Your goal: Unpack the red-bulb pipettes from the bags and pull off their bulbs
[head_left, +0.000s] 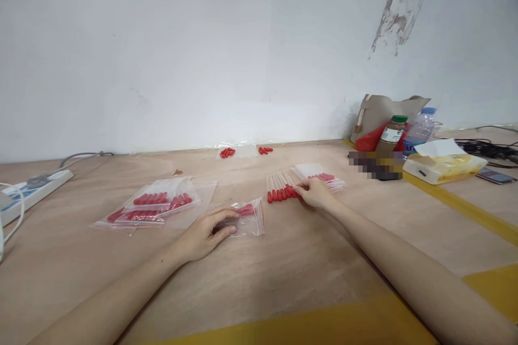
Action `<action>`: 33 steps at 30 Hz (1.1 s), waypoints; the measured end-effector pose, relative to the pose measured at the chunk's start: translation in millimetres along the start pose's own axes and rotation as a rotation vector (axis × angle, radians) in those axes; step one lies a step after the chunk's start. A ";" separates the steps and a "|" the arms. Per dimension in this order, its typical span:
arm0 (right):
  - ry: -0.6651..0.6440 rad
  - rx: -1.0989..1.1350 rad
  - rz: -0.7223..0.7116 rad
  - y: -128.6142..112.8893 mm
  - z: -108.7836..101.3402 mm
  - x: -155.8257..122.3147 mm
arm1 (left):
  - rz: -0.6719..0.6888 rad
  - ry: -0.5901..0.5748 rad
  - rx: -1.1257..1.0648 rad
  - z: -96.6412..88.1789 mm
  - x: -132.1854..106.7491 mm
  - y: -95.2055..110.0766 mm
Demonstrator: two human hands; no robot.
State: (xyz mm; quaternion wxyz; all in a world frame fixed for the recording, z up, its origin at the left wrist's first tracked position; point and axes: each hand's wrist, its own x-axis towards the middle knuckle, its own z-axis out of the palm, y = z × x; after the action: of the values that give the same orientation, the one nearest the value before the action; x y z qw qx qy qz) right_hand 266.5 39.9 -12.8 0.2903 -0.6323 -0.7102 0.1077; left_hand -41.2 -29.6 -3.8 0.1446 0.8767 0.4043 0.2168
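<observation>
Bag (250, 225) against left hand (208, 233); droppers (279, 194) against right hand (318, 192).

The brown work surface (251, 275) carries strips of yellow tape (315, 322). Directly on it lie: a white power strip (44, 190); stacked bags of red-bulbed droppers (151, 210); a central clear bag (247, 222); a row of loose droppers (279, 194); a tissue pack (443, 166); a phone (496, 176)

A white power strip (54, 180) lies at the left. At the right, a green-capped drink bottle (392, 136) and a blue-capped clear bottle (420, 128) stand by a beige bag (374, 112), near a yellow-and-white tissue pack (445, 166), a smartphone (496, 175) and tangled black cables (481, 148).
</observation>
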 end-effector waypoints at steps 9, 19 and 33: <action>0.167 0.023 -0.231 -28.7 1.3 -19.9 | -0.069 0.050 0.024 -0.3 -1.6 -0.4; -0.105 0.049 -0.509 -66.3 18.0 -57.9 | 0.005 -0.020 -0.019 2.0 -4.1 13.9; -0.264 0.078 -0.482 -75.6 3.5 -59.2 | 0.071 -0.136 0.006 -0.5 -7.8 15.3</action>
State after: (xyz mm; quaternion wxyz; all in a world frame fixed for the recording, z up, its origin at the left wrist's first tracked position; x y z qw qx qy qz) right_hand 203.2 -29.6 7.3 0.2365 -0.4139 -0.8672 0.1444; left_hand -36.1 -45.3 1.1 0.1614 0.9036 0.3628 0.1607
